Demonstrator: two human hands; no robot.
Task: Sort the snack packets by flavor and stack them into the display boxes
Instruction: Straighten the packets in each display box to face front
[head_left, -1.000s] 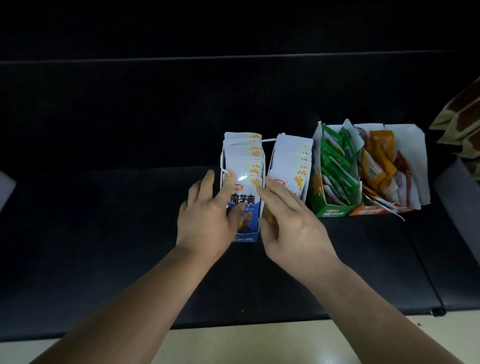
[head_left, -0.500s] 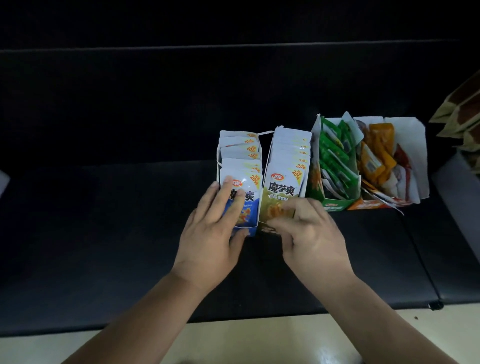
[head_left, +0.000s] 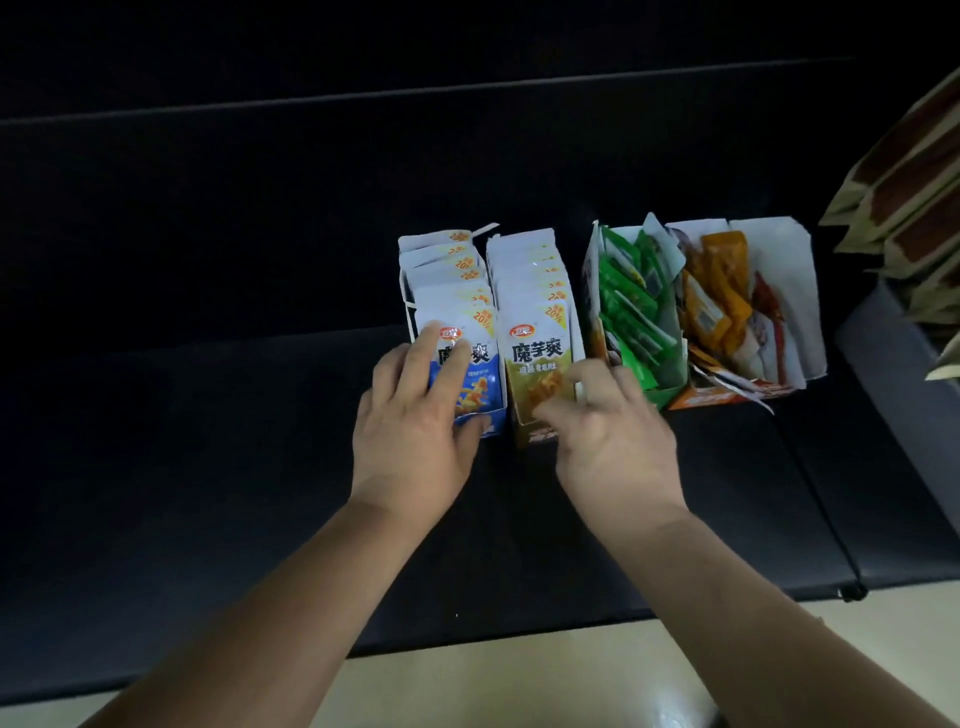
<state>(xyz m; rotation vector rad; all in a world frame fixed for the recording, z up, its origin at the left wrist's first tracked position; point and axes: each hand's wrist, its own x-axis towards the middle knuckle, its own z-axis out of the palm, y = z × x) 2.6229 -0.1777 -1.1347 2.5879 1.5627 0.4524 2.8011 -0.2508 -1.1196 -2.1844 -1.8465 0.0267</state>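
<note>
On the black padded bench (head_left: 208, 467), four display boxes stand in a row, touching side by side: blue box (head_left: 496, 418), tan box (head_left: 531, 437), green box (head_left: 662, 395) and orange box (head_left: 706, 397). The blue and tan boxes hold upright, neatly filed packets. The green packets (head_left: 628, 301) and orange packets (head_left: 722, 291) lie jumbled. The left hand (head_left: 415, 431) rests straight fingers flat on the front blue packet (head_left: 478, 382). The right hand (head_left: 613, 441), fingers curled, pinches the front tan packet (head_left: 537, 358) at its lower right corner.
</note>
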